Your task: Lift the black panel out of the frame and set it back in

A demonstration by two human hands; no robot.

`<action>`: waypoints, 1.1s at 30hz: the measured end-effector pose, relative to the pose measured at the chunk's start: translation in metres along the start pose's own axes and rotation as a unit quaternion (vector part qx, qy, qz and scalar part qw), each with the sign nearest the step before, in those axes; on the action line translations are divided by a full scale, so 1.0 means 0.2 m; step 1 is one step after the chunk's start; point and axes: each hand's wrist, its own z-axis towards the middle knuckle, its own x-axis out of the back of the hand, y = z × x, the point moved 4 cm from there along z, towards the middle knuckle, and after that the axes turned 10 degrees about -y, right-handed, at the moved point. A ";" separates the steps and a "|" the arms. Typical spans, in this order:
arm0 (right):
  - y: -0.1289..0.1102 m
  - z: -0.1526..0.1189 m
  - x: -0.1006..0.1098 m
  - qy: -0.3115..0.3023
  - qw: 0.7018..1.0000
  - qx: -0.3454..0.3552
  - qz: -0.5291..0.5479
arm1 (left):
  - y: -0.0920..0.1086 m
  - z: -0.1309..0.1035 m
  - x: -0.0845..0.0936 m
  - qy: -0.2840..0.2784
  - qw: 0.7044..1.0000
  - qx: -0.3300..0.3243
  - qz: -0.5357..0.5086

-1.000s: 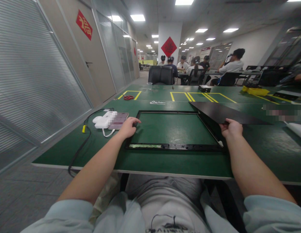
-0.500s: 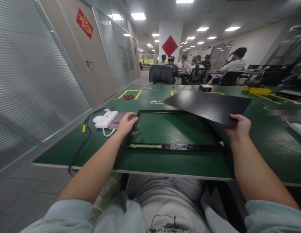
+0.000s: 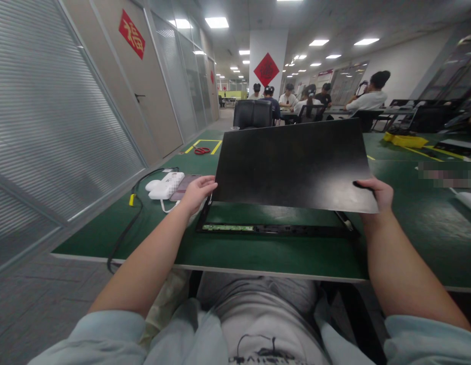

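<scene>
A thin, glossy black display panel (image 3: 288, 165) is held tilted above the table, its face towards me. My right hand (image 3: 378, 192) grips its right edge near the lower corner, the thumb over the front. At the lower left edge, my left hand (image 3: 199, 191) has its fingers and thumb closed on the panel's side. Beneath it a black rectangular frame (image 3: 311, 230) lies flat on the green table (image 3: 273, 253). A green circuit board strip (image 3: 228, 228) shows along the frame's near side. The panel hides the frame's far part.
Left of the frame are a white power bank (image 3: 167, 186), a phone (image 3: 186, 185) and a black cable (image 3: 131, 228) with a yellow tag. Red scissors (image 3: 201, 150) lie further back. A yellow object (image 3: 406, 141) sits at the far right. Several people sit at tables beyond.
The panel has swung from nearly flat to a steeper tilt facing me, with its left end now at my left hand. My left hand has closed on that edge.
</scene>
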 end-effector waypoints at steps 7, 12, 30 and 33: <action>0.06 -0.03 -0.06 -0.090 0.991 -0.068 -0.071 | 0.06 0.00 0.06 0.066 0.995 -0.069 -0.015; 0.09 -0.03 -0.08 -0.081 0.991 -0.080 -0.075 | 0.08 -0.01 0.05 0.076 0.993 -0.084 -0.015; 0.24 0.06 0.04 0.015 0.975 -0.172 -0.140 | 0.00 -0.03 -0.05 -0.020 1.000 -0.019 0.009; 0.25 0.07 0.06 0.016 0.972 -0.188 -0.142 | 0.00 -0.03 -0.05 -0.021 0.999 -0.014 0.021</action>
